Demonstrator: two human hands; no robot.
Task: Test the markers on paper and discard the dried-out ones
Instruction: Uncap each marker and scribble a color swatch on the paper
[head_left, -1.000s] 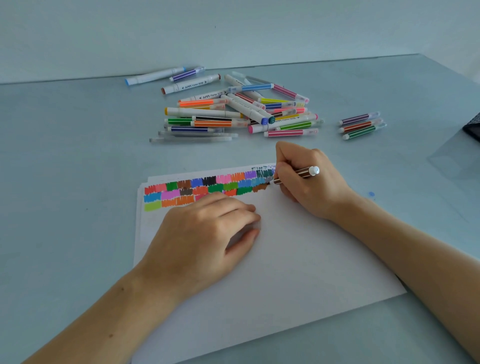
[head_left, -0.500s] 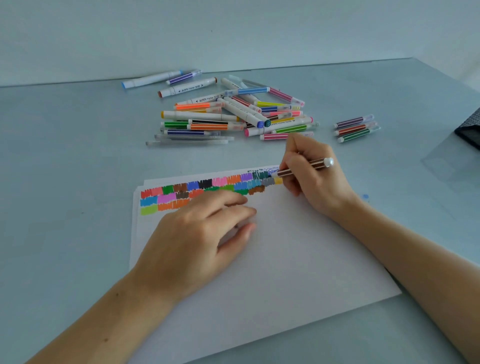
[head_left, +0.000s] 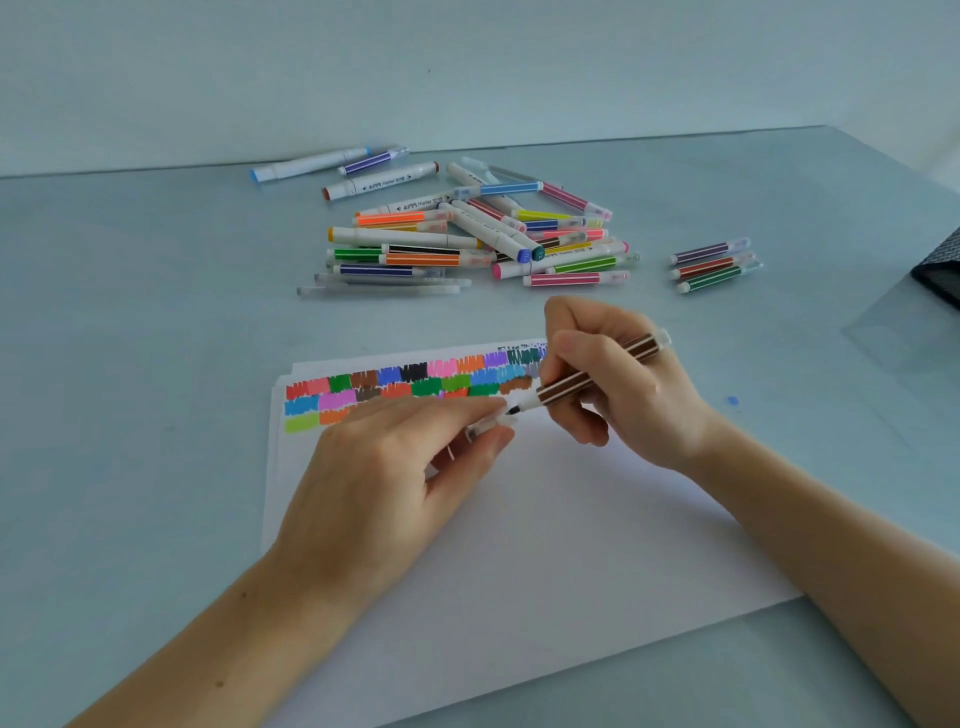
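Observation:
A brown striped marker (head_left: 589, 378) is gripped in my right hand (head_left: 618, 384), lifted off the white paper (head_left: 545, 530) with its dark tip pointing left. My left hand (head_left: 395, 467) pinches a clear cap (head_left: 488, 425) between thumb and fingers right beside that tip. Rows of colour swatches (head_left: 405, 387) fill the paper's top left. A pile of markers (head_left: 467, 234) lies on the table beyond the paper.
Three markers (head_left: 714, 265) lie apart to the right of the pile, and a few (head_left: 343, 166) at the back left. A dark object (head_left: 937, 275) sits at the right edge. A blue spot (head_left: 732, 400) marks the table.
My right hand lifted the brown marker off the swatches and swung its tip left. My left hand rose from the paper and now holds the cap at the tip.

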